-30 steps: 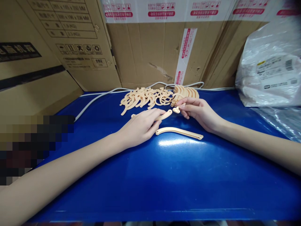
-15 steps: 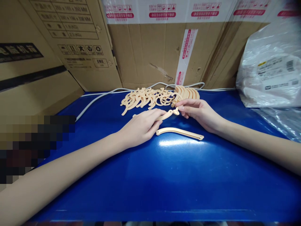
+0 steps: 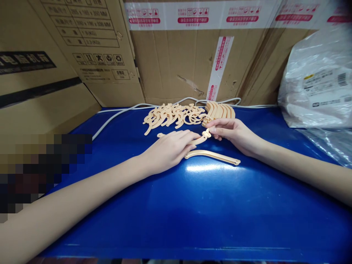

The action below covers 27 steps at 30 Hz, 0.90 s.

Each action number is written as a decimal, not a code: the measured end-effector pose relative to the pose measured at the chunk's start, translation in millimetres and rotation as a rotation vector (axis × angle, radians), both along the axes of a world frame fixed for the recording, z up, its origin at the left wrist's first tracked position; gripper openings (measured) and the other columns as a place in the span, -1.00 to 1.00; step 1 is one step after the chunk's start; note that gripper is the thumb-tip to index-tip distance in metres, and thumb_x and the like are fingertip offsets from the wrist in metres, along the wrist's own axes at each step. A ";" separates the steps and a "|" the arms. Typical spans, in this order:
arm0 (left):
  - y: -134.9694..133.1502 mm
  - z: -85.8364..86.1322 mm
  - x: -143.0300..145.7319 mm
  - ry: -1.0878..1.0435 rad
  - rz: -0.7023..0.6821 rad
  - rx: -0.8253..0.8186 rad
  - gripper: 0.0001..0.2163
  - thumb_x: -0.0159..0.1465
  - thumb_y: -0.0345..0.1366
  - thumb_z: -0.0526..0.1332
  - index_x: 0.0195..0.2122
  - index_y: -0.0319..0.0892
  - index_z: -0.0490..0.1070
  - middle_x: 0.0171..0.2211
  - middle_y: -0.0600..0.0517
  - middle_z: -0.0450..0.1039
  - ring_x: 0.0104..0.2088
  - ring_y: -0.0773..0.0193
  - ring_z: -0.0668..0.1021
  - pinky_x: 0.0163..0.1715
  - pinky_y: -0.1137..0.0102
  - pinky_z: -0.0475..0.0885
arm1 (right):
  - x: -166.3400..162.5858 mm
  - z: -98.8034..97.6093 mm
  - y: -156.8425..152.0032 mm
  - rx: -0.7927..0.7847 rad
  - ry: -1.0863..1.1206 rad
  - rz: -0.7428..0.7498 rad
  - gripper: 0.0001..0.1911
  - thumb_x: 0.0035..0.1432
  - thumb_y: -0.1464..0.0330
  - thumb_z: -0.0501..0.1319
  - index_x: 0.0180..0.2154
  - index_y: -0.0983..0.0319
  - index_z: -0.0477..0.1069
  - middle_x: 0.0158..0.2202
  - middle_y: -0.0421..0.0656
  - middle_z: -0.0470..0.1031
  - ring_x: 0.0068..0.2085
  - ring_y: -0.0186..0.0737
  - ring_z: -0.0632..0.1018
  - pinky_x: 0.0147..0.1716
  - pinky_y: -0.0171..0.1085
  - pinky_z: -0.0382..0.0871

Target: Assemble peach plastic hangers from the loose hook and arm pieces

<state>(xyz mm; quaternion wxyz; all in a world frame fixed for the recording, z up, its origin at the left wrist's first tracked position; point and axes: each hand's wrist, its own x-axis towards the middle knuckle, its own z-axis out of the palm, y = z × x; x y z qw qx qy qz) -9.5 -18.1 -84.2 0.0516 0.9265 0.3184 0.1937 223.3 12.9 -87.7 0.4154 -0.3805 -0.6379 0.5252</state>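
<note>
- Left hand (image 3: 170, 152) and right hand (image 3: 233, 132) worked over a glossy blue tabletop (image 3: 176, 212).
- Behind them lay a heap of curved cream pieces (image 3: 167, 116).
- Left thumb and fingers gripped a slim curved cream strip (image 3: 199, 141) in front of the heap.
- Right fingertips pinched a small oval cream piece (image 3: 206, 134) at the strip's tip.

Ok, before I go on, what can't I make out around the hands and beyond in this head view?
Head view, now:
Middle of the held strip: hidden under the left hand.
Whether the small piece in the right hand is joined to the strip: too small to tell.
Lower pieces in the pile: covered by those on top.
White bag: cut off by the right edge.
</note>
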 end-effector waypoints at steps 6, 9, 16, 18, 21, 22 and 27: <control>-1.1 1.0 0.3 -0.021 0.002 0.034 -0.76 0.40 -0.32 -0.02 0.03 -0.22 0.28 -0.11 -0.05 0.46 -0.12 0.22 0.50 -0.11 0.33 0.37 | 1.0 0.5 0.9 -0.038 0.026 0.000 -0.74 -0.09 0.25 0.41 -0.30 0.20 0.57 -0.42 -0.22 0.47 -0.44 -0.40 0.34 -0.43 -0.33 0.21; -1.2 1.7 0.2 -0.008 0.006 0.044 -0.76 0.40 -0.31 -0.01 0.04 -0.22 0.28 -0.10 -0.05 0.45 -0.10 0.21 0.50 -0.09 0.33 0.37 | 2.1 -1.2 2.1 -0.025 0.007 0.019 -0.75 -0.08 0.25 0.41 -0.30 0.19 0.56 -0.41 -0.22 0.47 -0.44 -0.41 0.35 -0.42 -0.34 0.22; -1.6 1.6 0.0 -0.011 -0.005 0.024 -0.76 0.40 -0.34 -0.01 0.05 -0.22 0.27 -0.08 -0.04 0.45 -0.09 0.23 0.50 -0.09 0.35 0.37 | 3.7 -2.3 3.2 0.011 -0.025 0.055 -0.75 -0.04 0.23 0.39 -0.29 0.20 0.55 -0.40 -0.23 0.47 -0.47 -0.42 0.33 -0.41 -0.32 0.22; -1.2 0.8 -0.3 -0.014 -0.013 0.022 -0.75 0.40 -0.35 -0.01 0.06 -0.21 0.26 -0.07 -0.04 0.44 -0.08 0.23 0.49 -0.09 0.35 0.36 | 3.8 -2.1 3.0 0.013 -0.028 0.063 -0.77 -0.03 0.24 0.38 -0.29 0.19 0.54 -0.40 -0.24 0.47 -0.48 -0.44 0.32 -0.40 -0.32 0.22; -0.2 0.1 -0.5 -0.018 -0.019 0.026 -0.76 0.40 -0.34 -0.02 0.06 -0.23 0.26 -0.08 -0.05 0.44 -0.07 0.23 0.49 -0.08 0.35 0.36 | 4.0 -1.8 2.7 0.005 -0.029 0.064 -0.77 -0.04 0.24 0.39 -0.30 0.19 0.54 -0.39 -0.24 0.48 -0.46 -0.42 0.34 -0.39 -0.32 0.23; 0.1 0.0 -0.5 -0.018 -0.022 0.024 -0.76 0.40 -0.34 -0.02 0.05 -0.23 0.25 -0.08 -0.06 0.44 -0.07 0.23 0.49 -0.08 0.35 0.37 | 4.1 -1.8 2.6 0.003 -0.029 0.066 -0.77 -0.04 0.25 0.39 -0.30 0.18 0.55 -0.38 -0.23 0.49 -0.44 -0.41 0.35 -0.38 -0.32 0.24; -0.7 -0.4 -0.5 -0.015 -0.018 0.002 -0.76 0.42 -0.32 -0.05 0.06 -0.22 0.23 -0.07 -0.06 0.44 -0.06 0.23 0.49 -0.08 0.34 0.37 | 4.4 -1.4 2.8 0.014 -0.036 0.088 -0.80 -0.03 0.25 0.38 -0.32 0.17 0.55 -0.38 -0.23 0.49 -0.44 -0.41 0.35 -0.40 -0.32 0.24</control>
